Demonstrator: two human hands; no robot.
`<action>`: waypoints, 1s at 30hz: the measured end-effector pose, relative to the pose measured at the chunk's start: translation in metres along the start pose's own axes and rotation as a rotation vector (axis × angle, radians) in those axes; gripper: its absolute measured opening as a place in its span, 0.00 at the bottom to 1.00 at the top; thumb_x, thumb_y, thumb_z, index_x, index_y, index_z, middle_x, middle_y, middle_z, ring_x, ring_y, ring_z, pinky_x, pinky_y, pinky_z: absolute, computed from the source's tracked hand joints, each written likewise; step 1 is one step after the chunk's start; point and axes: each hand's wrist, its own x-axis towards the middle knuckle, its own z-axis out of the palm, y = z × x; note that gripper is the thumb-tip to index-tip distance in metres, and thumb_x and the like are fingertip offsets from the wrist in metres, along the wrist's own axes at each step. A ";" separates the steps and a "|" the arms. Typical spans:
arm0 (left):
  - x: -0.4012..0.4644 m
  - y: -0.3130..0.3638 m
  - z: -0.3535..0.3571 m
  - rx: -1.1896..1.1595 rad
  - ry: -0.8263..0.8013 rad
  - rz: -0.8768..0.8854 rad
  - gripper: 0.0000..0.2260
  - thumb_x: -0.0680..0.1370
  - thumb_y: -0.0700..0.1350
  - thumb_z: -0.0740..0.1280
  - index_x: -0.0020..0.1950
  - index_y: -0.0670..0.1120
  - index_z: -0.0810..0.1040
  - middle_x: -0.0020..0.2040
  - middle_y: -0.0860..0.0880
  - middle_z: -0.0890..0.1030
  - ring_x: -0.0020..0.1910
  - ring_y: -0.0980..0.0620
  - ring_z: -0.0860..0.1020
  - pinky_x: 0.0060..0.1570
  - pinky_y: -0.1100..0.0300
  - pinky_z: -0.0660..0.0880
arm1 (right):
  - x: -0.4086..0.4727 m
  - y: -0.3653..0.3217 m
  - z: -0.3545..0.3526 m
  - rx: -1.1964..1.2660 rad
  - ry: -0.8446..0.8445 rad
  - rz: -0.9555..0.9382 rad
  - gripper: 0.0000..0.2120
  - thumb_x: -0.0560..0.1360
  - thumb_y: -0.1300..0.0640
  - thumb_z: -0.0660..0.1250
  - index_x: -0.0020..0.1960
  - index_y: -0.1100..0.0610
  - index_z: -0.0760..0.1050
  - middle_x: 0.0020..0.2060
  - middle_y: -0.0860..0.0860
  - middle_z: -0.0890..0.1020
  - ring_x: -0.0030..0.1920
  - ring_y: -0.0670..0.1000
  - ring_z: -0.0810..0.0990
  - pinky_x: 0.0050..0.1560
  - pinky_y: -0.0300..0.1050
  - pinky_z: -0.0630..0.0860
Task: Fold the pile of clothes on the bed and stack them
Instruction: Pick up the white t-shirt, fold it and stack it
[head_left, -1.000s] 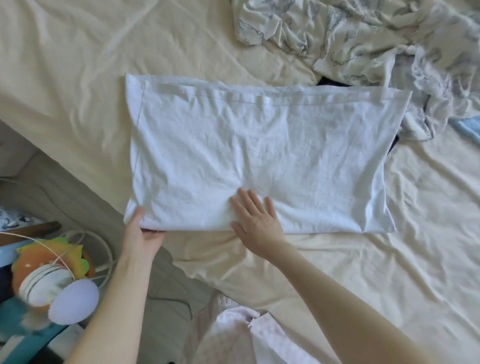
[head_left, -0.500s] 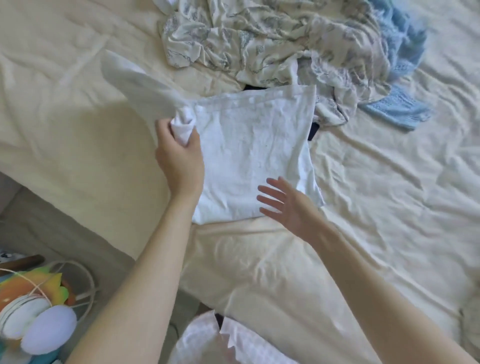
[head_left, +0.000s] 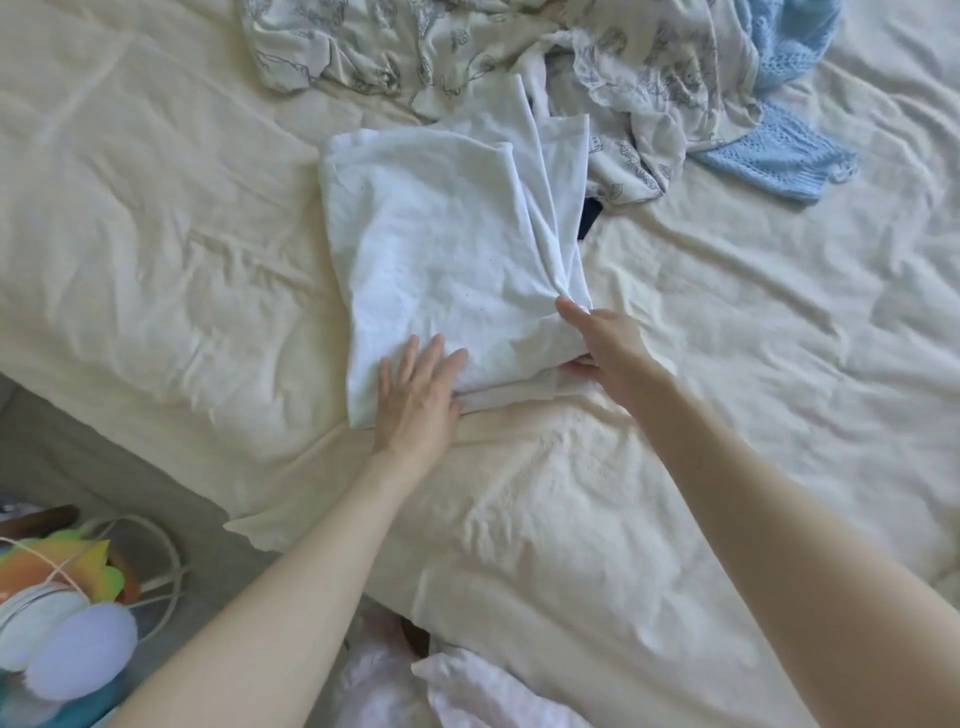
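Place: home bedroom.
Evidence, centre: wide bed under rumpled cream cotton sheet (head_left: 156, 218).
Evidence, top: heap of unfolded printed and blue knit clothes (head_left: 649, 67).
Evidence, lower left: colourful toys (head_left: 57, 613) on floor.

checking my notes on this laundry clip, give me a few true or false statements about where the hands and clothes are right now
1. The left hand lies flat with straight fingers on the folded white cotton garment. True.
2. The right hand is lifted clear of the white garment. False: it grips the garment's near right corner.
3. A light blue knitted garment lies unfolded to the right of the white one. True.
4. The white garment lies spread out in a single layer. False: it is folded over, with layered edges showing along its right side.
5. A crumpled white fabric with grey print lies beyond the white garment. True.
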 end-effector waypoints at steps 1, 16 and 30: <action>0.000 -0.006 -0.001 0.022 -0.015 -0.001 0.27 0.78 0.47 0.64 0.75 0.52 0.60 0.77 0.50 0.55 0.76 0.48 0.50 0.71 0.45 0.49 | 0.000 -0.003 0.005 -0.037 0.015 -0.018 0.09 0.74 0.54 0.69 0.44 0.61 0.77 0.39 0.52 0.82 0.38 0.50 0.82 0.39 0.43 0.81; -0.023 -0.040 0.008 0.006 0.043 0.033 0.27 0.77 0.39 0.61 0.75 0.50 0.60 0.77 0.49 0.55 0.77 0.48 0.51 0.73 0.51 0.46 | -0.007 0.038 -0.015 -0.185 0.301 -0.122 0.09 0.71 0.65 0.64 0.33 0.56 0.72 0.31 0.51 0.73 0.39 0.53 0.72 0.38 0.48 0.70; -0.034 -0.063 0.012 0.022 0.033 0.132 0.27 0.77 0.39 0.66 0.75 0.45 0.61 0.76 0.43 0.57 0.76 0.44 0.53 0.73 0.51 0.51 | 0.007 0.036 -0.027 -0.117 0.151 -0.024 0.08 0.74 0.58 0.67 0.40 0.60 0.71 0.36 0.53 0.76 0.34 0.52 0.76 0.24 0.40 0.70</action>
